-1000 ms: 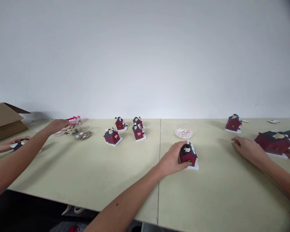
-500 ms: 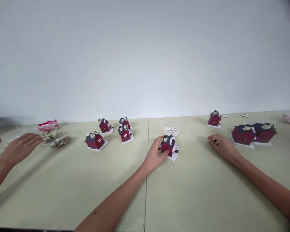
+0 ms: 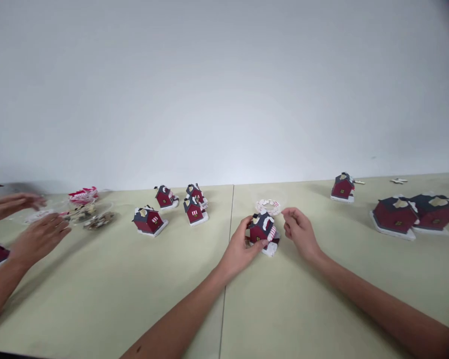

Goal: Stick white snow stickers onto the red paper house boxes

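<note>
In the head view, a small red model house [image 3: 260, 230] with a dark roof, white snow-like trim and a striped piece on its side stands on a white base. My left hand [image 3: 241, 249] is closed round its left side, thumb across the front. To the right, my right hand [image 3: 301, 233] is closed in a pinch beside a clear dish [image 3: 280, 198]. Whatever lies between those fingertips is too small to make out. Red-and-white striped bits [image 3: 267, 205] lie in the dish, just behind the house.
Several similar houses stand left of the table seam [image 3: 228, 249], one being a house [image 3: 148, 221]. More are at right, including a house [image 3: 394, 215]. Pale pieces [image 3: 398, 180] lie by the wall. At far left, a co-worker's hands [image 3: 43, 239] are over bags of parts [image 3: 99, 219].
My right hand has moved left from near the right-hand houses to the dish beside the held house. The left hand keeps its hold. A co-worker's second hand has come further into view.
</note>
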Tool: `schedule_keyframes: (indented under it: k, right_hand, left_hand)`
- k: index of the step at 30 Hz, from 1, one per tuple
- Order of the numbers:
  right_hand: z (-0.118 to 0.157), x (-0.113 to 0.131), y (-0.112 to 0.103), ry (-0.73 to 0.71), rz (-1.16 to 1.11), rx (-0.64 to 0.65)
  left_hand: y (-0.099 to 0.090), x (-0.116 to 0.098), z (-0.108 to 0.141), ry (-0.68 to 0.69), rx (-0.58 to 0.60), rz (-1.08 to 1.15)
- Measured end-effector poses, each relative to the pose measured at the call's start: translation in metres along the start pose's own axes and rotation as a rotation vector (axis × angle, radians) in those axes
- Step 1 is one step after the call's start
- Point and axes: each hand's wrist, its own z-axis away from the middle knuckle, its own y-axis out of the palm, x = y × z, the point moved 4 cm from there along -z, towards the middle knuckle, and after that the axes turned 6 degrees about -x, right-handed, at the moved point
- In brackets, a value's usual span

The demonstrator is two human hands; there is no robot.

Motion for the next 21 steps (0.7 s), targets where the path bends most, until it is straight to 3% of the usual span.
schedule_keyframes:
  k: [3, 8, 15, 21]
  right_hand:
    - [0.012, -0.020, -0.003, 0.177, -0.111, -0.056]
    - [0.009, -0.022, -0.015, 0.105, -0.102, -0.137]
    - [0.010, -0.003, -0.006, 0.053, -0.143, -0.009]
    - [0.014, 0.008, 0.000, -0.071, -0.043, 0.106]
  left_hand:
    - [-0.002, 0.002, 0.000, 0.008, -0.012, -0.050]
    - [-0.002, 0.002, 0.000, 0.008, -0.026, -0.062]
    - [0.002, 0.001, -0.003, 0.004, 0.002, -0.030]
    - [0.002, 0.007, -0.006, -0.009, -0.005, -0.032]
